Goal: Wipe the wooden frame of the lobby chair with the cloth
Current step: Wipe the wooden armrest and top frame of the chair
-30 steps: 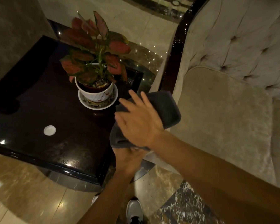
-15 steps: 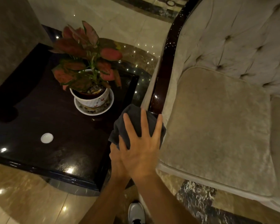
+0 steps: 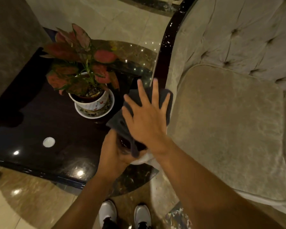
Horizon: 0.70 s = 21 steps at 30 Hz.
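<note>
The lobby chair has beige tufted upholstery [image 3: 229,113] and a glossy dark wooden frame [image 3: 168,47] that runs down its left arm. A dark grey cloth [image 3: 162,98] is draped over the front end of that arm. My right hand [image 3: 147,118] lies flat on the cloth with its fingers spread and presses it onto the frame. Lower down, my left hand [image 3: 111,152] curls around the front tip of the arm, where a corner of the cloth hangs. The wood under the cloth is hidden.
A dark glossy side table [image 3: 40,129] stands left of the chair and nearly touches the arm. On it are a red-leaved plant in a white pot [image 3: 87,100] on a saucer and a small white disc [image 3: 48,142]. My white shoes [image 3: 125,214] stand on the marble floor.
My right hand and the cloth slid down toward the front end of the arm, then moved back up the frame a little. The fingers are spread wider now. My left hand stays at the arm's tip.
</note>
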Each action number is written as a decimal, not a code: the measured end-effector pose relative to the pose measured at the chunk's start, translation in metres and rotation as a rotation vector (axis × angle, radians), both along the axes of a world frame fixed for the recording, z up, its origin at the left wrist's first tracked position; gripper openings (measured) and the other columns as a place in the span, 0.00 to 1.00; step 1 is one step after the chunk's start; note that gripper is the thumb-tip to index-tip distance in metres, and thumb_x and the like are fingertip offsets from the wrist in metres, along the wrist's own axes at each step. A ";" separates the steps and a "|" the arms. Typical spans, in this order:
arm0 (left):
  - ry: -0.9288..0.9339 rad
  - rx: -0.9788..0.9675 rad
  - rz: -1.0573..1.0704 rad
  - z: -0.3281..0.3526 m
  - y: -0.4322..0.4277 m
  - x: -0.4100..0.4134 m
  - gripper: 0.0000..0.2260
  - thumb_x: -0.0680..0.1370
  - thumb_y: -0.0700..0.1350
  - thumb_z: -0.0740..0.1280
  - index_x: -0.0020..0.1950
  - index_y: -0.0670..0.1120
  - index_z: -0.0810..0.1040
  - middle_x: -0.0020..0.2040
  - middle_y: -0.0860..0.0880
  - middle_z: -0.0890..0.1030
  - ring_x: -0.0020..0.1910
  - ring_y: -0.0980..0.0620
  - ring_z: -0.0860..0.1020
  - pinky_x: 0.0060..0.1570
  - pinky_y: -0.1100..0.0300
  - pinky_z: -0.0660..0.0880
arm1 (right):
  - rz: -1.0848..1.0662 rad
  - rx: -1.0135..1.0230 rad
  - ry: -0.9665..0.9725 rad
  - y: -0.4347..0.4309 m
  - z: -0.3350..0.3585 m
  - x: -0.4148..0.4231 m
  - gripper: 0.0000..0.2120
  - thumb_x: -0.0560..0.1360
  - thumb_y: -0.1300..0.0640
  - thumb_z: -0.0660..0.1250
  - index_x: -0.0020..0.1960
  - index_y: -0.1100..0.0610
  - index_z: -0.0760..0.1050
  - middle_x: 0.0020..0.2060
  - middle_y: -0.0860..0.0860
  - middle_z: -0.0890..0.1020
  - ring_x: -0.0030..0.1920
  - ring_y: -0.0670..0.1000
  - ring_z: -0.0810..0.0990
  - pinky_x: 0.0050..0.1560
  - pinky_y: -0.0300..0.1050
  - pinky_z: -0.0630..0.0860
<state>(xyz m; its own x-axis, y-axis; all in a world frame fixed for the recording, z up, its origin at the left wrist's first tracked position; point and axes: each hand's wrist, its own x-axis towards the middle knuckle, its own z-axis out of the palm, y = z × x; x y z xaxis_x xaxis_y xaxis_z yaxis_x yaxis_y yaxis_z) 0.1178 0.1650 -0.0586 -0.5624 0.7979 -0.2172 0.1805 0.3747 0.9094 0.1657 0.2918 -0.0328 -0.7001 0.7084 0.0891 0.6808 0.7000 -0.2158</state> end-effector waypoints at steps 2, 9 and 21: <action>0.073 0.035 -0.032 0.009 -0.003 -0.003 0.38 0.59 0.60 0.78 0.65 0.72 0.63 0.61 0.74 0.73 0.60 0.76 0.70 0.53 0.80 0.67 | -0.003 0.080 -0.011 0.032 0.010 -0.008 0.21 0.81 0.44 0.54 0.69 0.48 0.74 0.80 0.48 0.57 0.80 0.61 0.40 0.72 0.75 0.46; 0.380 -0.266 -0.203 0.044 0.026 -0.001 0.58 0.58 0.74 0.66 0.79 0.50 0.45 0.78 0.47 0.56 0.75 0.46 0.59 0.72 0.45 0.64 | 0.053 0.060 0.141 0.062 0.020 -0.006 0.14 0.77 0.49 0.61 0.54 0.52 0.83 0.70 0.48 0.75 0.80 0.60 0.49 0.75 0.72 0.45; 0.569 -0.477 -0.089 0.055 0.119 0.010 0.37 0.74 0.65 0.61 0.73 0.42 0.58 0.66 0.43 0.71 0.63 0.42 0.72 0.61 0.46 0.72 | 0.447 0.080 0.174 0.140 0.025 -0.001 0.19 0.81 0.50 0.54 0.48 0.56 0.83 0.52 0.54 0.83 0.69 0.62 0.70 0.74 0.68 0.53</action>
<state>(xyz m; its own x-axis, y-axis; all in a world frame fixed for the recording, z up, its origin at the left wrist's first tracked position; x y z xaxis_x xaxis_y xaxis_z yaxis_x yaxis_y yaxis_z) 0.1276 0.2843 -0.0038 -0.6286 0.7379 -0.2457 0.6227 0.6669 0.4093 0.1650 0.4316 -0.0077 -0.9043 0.3277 0.2737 0.2682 0.9347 -0.2332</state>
